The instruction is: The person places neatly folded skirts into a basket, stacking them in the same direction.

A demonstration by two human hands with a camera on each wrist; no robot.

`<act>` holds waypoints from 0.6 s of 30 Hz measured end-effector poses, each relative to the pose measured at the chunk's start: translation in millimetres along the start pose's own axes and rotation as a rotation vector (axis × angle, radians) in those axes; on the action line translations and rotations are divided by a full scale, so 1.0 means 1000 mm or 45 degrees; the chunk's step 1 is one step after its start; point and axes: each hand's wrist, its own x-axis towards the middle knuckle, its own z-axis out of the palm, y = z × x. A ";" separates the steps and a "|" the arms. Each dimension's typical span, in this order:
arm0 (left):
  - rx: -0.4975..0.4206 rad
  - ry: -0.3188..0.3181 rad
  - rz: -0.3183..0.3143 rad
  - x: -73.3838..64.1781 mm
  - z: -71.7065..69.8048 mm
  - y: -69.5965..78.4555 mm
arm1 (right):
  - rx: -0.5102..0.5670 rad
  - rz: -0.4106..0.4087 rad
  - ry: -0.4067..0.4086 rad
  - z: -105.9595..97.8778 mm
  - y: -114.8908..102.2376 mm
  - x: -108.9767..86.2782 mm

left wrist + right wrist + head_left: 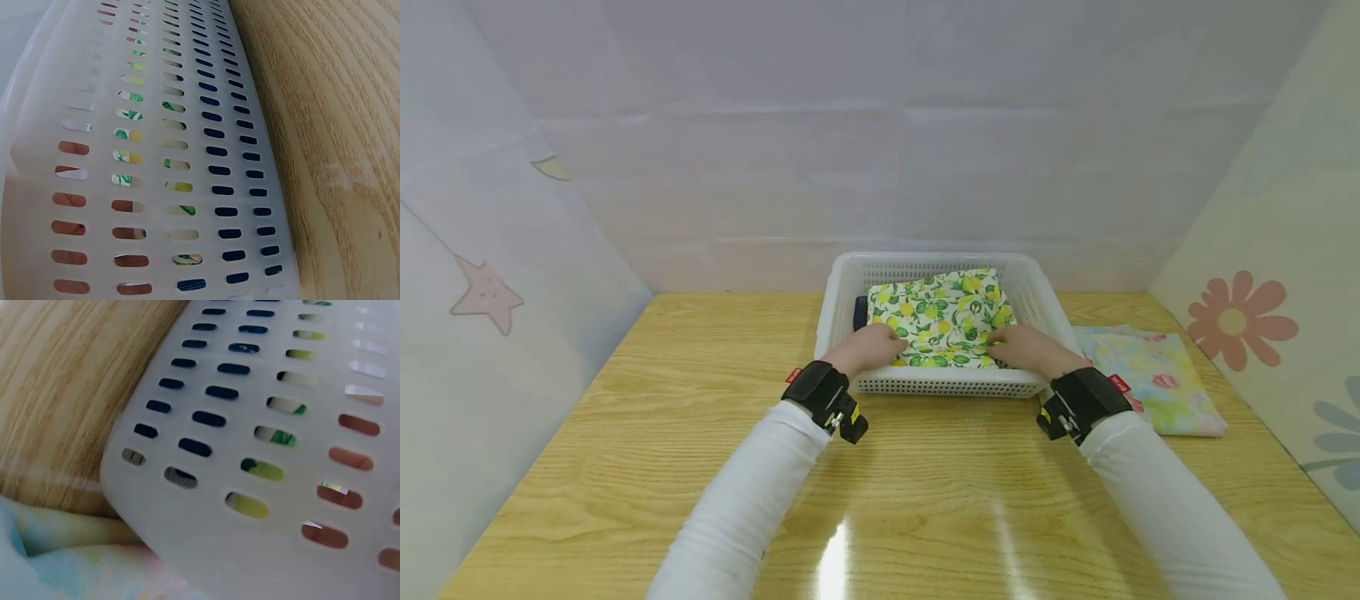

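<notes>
A lemon-print cloth [936, 312], white with yellow fruit and green leaves, lies folded inside a white plastic basket [943, 388]. Both hands reach over the basket's near rim. My left hand [871, 346] pinches the cloth near its front left, and my right hand [1028, 346] pinches it near its front right; some fingertips are hidden in the folds. Through the slots of the basket wall [94, 175] in the left wrist view, bits of the fingers and print show above dark blue fabric [219, 170]. The right wrist view shows dark blue fabric [209, 419] low behind the slots too.
A folded pastel floral cloth [1157, 379] lies on the wooden table [700, 400], right beside the basket. A dark item [861, 312] shows at the basket's inner left. Behind the basket hangs a pale curtain [887, 183], with printed sheets on both sides.
</notes>
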 end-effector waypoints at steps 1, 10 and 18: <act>0.005 -0.005 -0.002 0.000 0.000 0.000 | -0.015 0.002 -0.008 0.000 0.000 0.000; 0.062 -0.094 -0.065 -0.004 -0.004 0.005 | -0.061 -0.005 -0.092 -0.003 -0.002 0.004; 0.074 -0.115 -0.087 0.000 -0.007 0.005 | -0.022 0.002 -0.125 -0.006 -0.002 0.005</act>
